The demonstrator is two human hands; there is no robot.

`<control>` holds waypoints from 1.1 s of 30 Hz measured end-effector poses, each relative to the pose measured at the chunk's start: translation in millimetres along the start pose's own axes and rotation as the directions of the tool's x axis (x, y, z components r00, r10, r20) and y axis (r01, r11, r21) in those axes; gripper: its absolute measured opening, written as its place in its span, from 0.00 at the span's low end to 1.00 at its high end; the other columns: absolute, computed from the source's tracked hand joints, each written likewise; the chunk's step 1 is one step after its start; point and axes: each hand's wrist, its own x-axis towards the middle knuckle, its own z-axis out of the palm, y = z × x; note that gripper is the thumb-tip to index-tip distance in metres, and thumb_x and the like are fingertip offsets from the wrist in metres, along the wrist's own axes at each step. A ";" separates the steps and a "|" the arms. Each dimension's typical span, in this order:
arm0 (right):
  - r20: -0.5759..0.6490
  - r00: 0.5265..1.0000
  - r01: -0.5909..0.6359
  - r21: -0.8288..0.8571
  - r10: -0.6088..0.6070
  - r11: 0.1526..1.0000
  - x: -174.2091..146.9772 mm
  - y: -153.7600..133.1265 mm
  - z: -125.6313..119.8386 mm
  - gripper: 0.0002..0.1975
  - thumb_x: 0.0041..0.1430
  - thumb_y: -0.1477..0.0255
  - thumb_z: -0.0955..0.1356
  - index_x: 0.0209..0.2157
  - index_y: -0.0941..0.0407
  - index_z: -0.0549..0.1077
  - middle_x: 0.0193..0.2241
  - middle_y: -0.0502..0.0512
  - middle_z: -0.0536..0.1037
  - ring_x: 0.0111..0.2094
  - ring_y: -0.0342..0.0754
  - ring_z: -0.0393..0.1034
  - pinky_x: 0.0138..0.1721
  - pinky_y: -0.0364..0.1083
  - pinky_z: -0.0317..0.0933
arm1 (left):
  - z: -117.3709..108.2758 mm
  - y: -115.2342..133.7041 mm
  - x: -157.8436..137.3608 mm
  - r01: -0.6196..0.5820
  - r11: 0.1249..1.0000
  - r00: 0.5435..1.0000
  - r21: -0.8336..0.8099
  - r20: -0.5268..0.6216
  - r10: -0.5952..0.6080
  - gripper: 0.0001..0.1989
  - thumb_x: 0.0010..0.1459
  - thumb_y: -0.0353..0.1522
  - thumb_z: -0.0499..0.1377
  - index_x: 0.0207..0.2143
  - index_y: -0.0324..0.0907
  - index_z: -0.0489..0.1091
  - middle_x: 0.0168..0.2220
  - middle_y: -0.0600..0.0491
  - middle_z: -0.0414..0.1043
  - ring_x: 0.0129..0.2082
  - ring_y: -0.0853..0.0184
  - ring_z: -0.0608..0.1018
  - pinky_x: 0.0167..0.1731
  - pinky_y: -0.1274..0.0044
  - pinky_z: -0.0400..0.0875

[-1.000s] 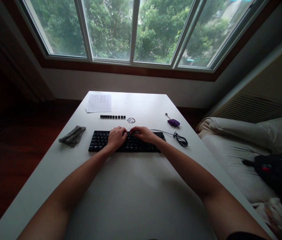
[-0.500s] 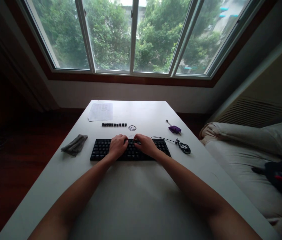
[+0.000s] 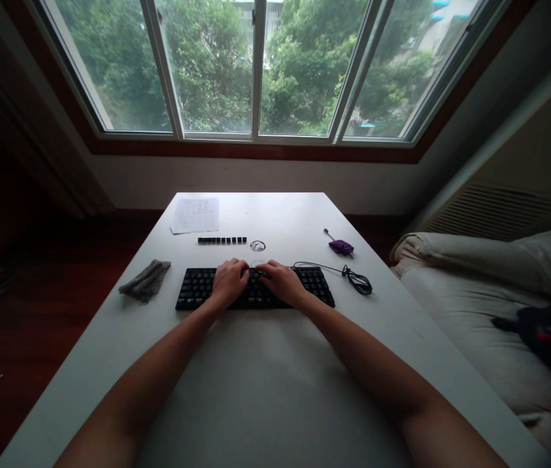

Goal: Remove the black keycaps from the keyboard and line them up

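Observation:
A black keyboard (image 3: 194,286) lies across the white table in front of me. My left hand (image 3: 229,282) rests over its middle, fingers curled and thumb close to the fingertips. Just to the right, my right hand (image 3: 281,282) is bent over the keys with thumb and fingers drawn together. The fingertips of both hands point at the keyboard's upper middle, a small gap apart. Whatever they pinch, if anything, is too small to make out. Beyond the keyboard stands a row of several small black keycaps (image 3: 222,240), with a small round dark-rimmed object (image 3: 257,246) to their right.
A grey cloth (image 3: 146,281) lies left of the keyboard, and paper sheets (image 3: 196,215) at the far left. To the right are a coiled black cable (image 3: 359,283) and a purple object (image 3: 341,247) beside a small brush (image 3: 328,234). A pale sofa (image 3: 455,286) flanks the table.
The view has shifted slightly, so everything on the table sits a little higher. My right hand's fingertips have edged slightly left; my left hand stays nearly in place over the keyboard.

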 end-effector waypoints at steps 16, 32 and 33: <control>-0.059 0.994 -0.093 0.046 0.096 0.995 63.5 28.3 -0.3 0.11 0.56 0.72 0.68 0.42 0.51 0.74 0.38 0.50 0.81 0.40 0.49 0.74 0.40 0.44 0.62 | -7.2 6.2 -0.5 0.037 0.999 0.999 0.000 0.032 -0.037 0.09 0.64 0.37 0.55 0.41 0.47 0.73 0.43 0.50 0.74 0.45 0.60 0.73 0.49 0.69 0.64; 0.029 0.969 -0.234 -0.184 0.243 0.955 149.1 38.2 42.0 0.14 0.62 0.72 0.65 0.49 0.51 0.72 0.48 0.57 0.78 0.46 0.52 0.72 0.43 0.47 0.62 | -5.9 4.2 0.4 0.021 1.000 0.999 0.009 0.039 -0.021 0.09 0.65 0.37 0.54 0.41 0.46 0.73 0.42 0.49 0.73 0.45 0.59 0.72 0.49 0.68 0.63; 0.026 0.969 -0.238 -0.185 0.247 0.953 151.0 38.2 42.4 0.13 0.62 0.72 0.65 0.49 0.51 0.72 0.48 0.57 0.78 0.46 0.52 0.72 0.43 0.47 0.62 | -6.1 4.4 0.7 0.025 1.000 0.999 0.008 0.044 -0.025 0.09 0.65 0.37 0.54 0.41 0.46 0.73 0.42 0.49 0.73 0.46 0.59 0.72 0.49 0.68 0.63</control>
